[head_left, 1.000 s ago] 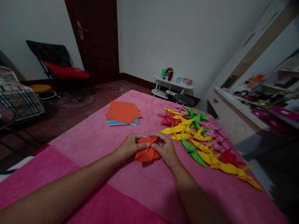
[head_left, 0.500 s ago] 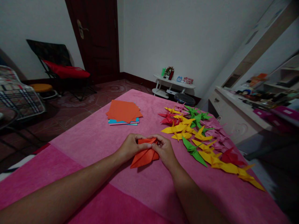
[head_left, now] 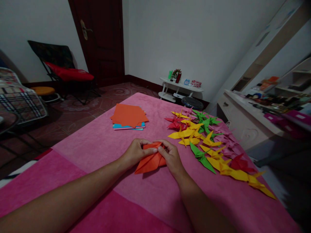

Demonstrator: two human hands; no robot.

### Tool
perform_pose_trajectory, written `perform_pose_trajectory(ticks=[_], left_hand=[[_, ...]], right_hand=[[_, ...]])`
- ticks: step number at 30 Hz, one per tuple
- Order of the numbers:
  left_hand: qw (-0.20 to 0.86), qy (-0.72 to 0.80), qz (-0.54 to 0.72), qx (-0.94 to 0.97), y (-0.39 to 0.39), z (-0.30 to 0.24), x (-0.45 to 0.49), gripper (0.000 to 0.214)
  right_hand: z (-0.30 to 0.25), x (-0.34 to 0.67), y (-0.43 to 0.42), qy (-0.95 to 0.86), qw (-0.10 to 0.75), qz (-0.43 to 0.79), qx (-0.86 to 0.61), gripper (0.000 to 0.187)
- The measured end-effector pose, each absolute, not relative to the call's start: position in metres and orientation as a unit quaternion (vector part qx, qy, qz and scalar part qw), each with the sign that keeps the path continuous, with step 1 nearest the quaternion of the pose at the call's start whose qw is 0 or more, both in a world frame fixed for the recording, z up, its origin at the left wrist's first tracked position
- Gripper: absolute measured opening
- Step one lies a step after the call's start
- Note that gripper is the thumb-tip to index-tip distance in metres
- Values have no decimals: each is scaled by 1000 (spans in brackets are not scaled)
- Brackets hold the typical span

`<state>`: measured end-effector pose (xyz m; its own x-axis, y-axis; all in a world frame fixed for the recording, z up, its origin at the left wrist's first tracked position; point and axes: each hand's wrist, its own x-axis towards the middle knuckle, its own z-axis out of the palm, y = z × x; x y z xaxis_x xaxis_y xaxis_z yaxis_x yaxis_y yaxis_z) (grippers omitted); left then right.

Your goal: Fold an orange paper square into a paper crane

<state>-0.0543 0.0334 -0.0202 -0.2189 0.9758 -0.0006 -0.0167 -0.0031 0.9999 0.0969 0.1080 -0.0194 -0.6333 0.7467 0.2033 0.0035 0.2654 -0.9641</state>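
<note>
A partly folded orange origami paper [head_left: 149, 162] is held between both hands over the pink cloth, one pointed flap facing me. My left hand [head_left: 139, 151] pinches its left side, thumb on top and fingers behind. On the other side my right hand [head_left: 171, 155] grips the upper right part, its thumb tip close to the left thumb near the crease. The fingers under the paper are hidden. Ahead and to the left lies a stack of orange paper sheets [head_left: 128, 115], with blue and other sheets beneath.
Several folded paper cranes [head_left: 200, 156] in yellow, green, red and pink spread along the right side of the pink-covered table [head_left: 97, 139]. Beyond the table stand a small white shelf [head_left: 181, 84] and a round stool [head_left: 192, 103]. A cluttered white dresser [head_left: 247, 119] is at right.
The thumbs have shifted slightly on the orange paper, and its near flap has spread a little. Both hands keep their hold in nearly the same place.
</note>
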Motion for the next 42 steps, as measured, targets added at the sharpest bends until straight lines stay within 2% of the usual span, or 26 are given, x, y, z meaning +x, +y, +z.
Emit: perform_pose_trajectory(ticks=[5,11,24,32,42], left_hand=[[442,562,533,452,34,-19,-56,31],[444,567,511,469,33,-19,-57,30],[424,557,551,455,32,-17,-50,26],[422,566,532,467,31,-20,-51,29],[403,573,493,516,31,-20,-50,26]], right_hand=[[-20,97,108,-738,355,503,-278,24],[-12,95,106,-754,418,457,-219,11],[-9,95,103,-704,400,539,-233,16],[-15,92,104,-711,386,538,-236,5],[-18,91,105,-727,418,478,-262,22]])
